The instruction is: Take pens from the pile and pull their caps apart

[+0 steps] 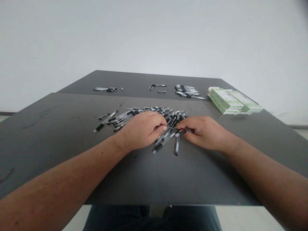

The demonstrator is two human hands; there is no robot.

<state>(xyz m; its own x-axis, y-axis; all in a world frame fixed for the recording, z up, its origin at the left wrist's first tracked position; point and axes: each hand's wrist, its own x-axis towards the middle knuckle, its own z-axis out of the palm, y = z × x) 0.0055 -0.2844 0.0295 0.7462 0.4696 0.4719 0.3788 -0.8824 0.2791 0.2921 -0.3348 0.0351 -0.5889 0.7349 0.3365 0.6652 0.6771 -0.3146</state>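
Bare forearms (79,170) stretch in from both lower corners, above a dark table (154,183), with dark trousers (154,223) showing below its near edge; the left hand (144,130) is mostly closed, thumb pressed to the curled forefinger, pinching one end of a thin rod (172,128); the right hand (204,131) is partly curled, its fingertips drawn together at the rod's other end, though exactly what they grip there I cannot tell.

Beneath and around the fingers lies a loose pile of pens (124,118), clear barrels and black grips crossing at all angles; farther back on the left sit a few pens (105,89) beside a small pale piece (122,89); at the middle lie some dark pen parts (158,85); right of those is a bundle of pens (189,91), and beyond it stand green-and-white boxes (227,102), side by side.
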